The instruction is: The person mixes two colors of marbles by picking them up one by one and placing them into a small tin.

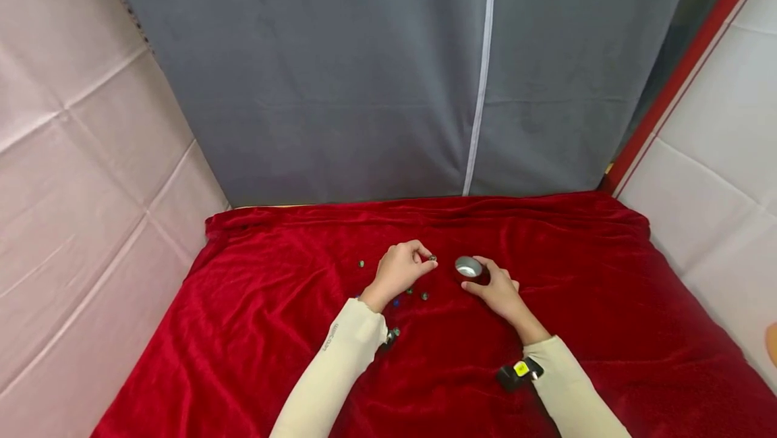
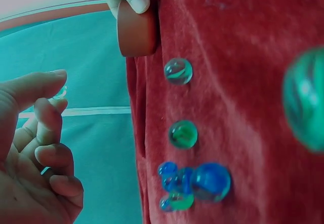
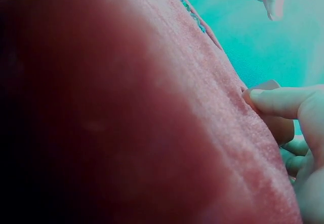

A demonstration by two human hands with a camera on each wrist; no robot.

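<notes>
On the red velvet cloth (image 1: 291, 330) my left hand (image 1: 427, 258) pinches a small marble (image 1: 433, 258) between thumb and fingertips, just left of a small metal cup (image 1: 468, 266). My right hand (image 1: 485, 275) grips that cup from its right side. In the left wrist view my left hand (image 2: 53, 89) curls around a clear marble (image 2: 59, 92), and the cup (image 2: 136, 31) shows with the right thumb on it. Loose marbles lie near: a clear one (image 2: 178, 71), a green one (image 2: 183, 134) and a blue cluster (image 2: 195, 183). The right wrist view shows my thumb (image 3: 278, 102) on the cup (image 3: 277, 127).
More marbles lie apart on the cloth, one at the left (image 1: 361, 264) and one by my left forearm (image 1: 394, 333). A grey fabric wall (image 1: 388, 73) rises behind the table, and pale padded panels (image 1: 79, 188) flank both sides. A wrist camera (image 1: 520, 370) sits on my right arm.
</notes>
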